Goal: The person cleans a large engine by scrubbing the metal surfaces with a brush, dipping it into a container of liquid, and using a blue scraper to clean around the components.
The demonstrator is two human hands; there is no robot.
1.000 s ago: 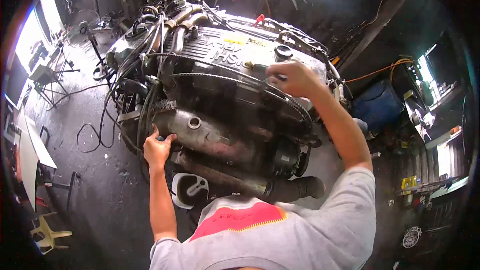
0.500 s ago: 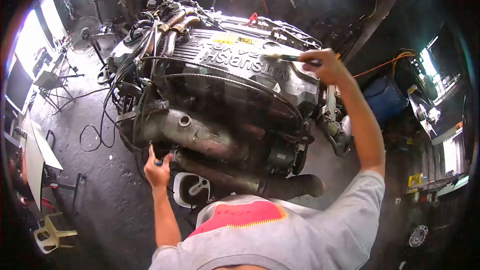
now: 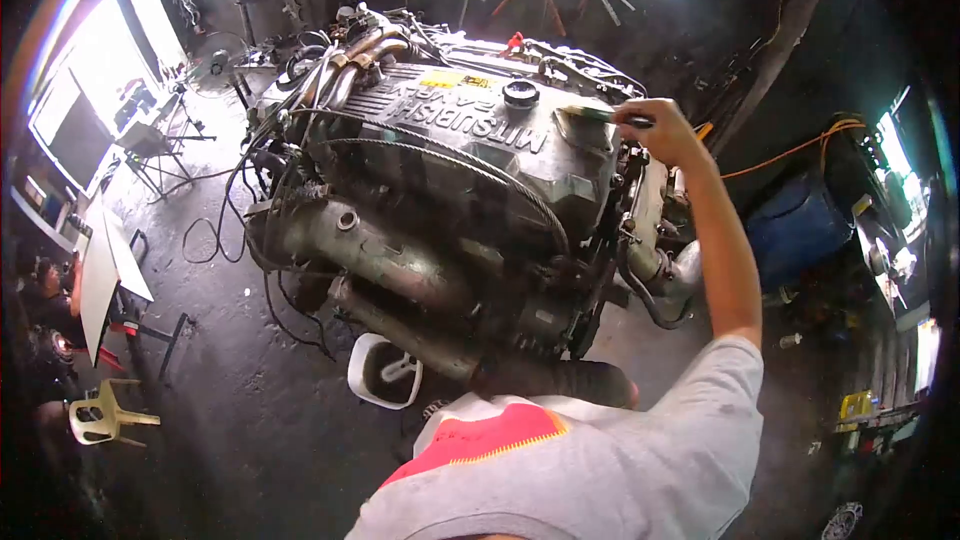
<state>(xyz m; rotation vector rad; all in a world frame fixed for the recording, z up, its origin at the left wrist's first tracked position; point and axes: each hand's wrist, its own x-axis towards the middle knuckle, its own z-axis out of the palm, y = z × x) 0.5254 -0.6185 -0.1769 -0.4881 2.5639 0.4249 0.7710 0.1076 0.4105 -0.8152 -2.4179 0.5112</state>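
Note:
A large engine (image 3: 400, 250) fills the middle of the view, its grey cover (image 3: 440, 115) marked with raised MITSUBISHI letters. My right hand (image 3: 655, 128) is closed round the handle of a brush. The bristles of the brush (image 3: 588, 114) lie at the right part of the cover, beside the round black cap (image 3: 521, 92). My left hand is not in view. A braided cable (image 3: 440, 148) arcs across the front of the engine.
A white container (image 3: 385, 372) stands on the floor below the pipes. At the left are a beige plastic chair (image 3: 100, 415), white panels (image 3: 100, 270) and another person (image 3: 50, 295). A blue drum (image 3: 800, 225) is at the right.
My left hand has left the view. My right hand and the brush have shifted slightly, uncovering the black cap. The view has turned, and the other person now shows at the left.

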